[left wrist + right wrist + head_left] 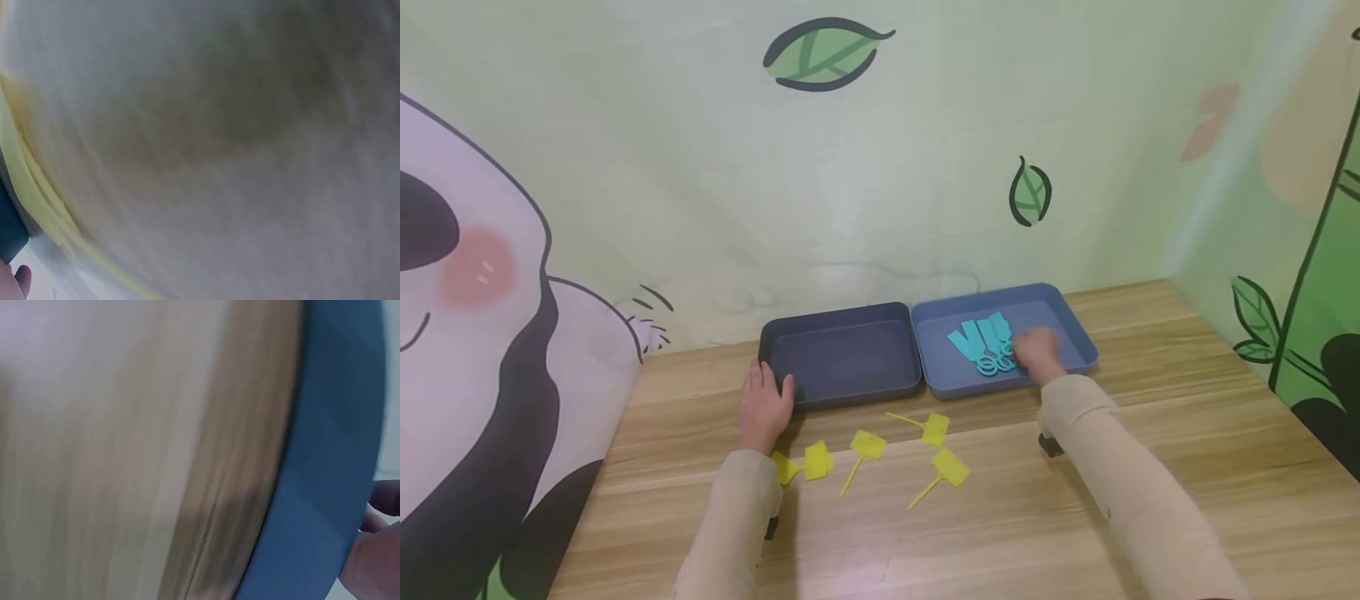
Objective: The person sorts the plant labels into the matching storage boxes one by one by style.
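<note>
My left hand [765, 404] rests on the left front corner of a dark grey tray [846, 398], fingers straight and thumb spread along its front. In the left wrist view only a bit of that hand [14, 284] shows, below a dark tray corner. Over the right part of a blue tray [970, 388] my right hand [1036, 352] is curled, fingertips right at the ring ends of several flat teal tags [981, 335]. The tags lie fanned out in this tray. I cannot tell whether the fingers pinch one. In the right wrist view the blue tray wall partly hides the fingers [375, 562].
Several yellow tags with thin stems lie on the wooden table [865, 550] in front of the trays, one yellow tag [868, 444] near the middle. One yellow tag [785, 468] is close by my left wrist. A printed cloth backdrop [880, 183] stands behind the trays.
</note>
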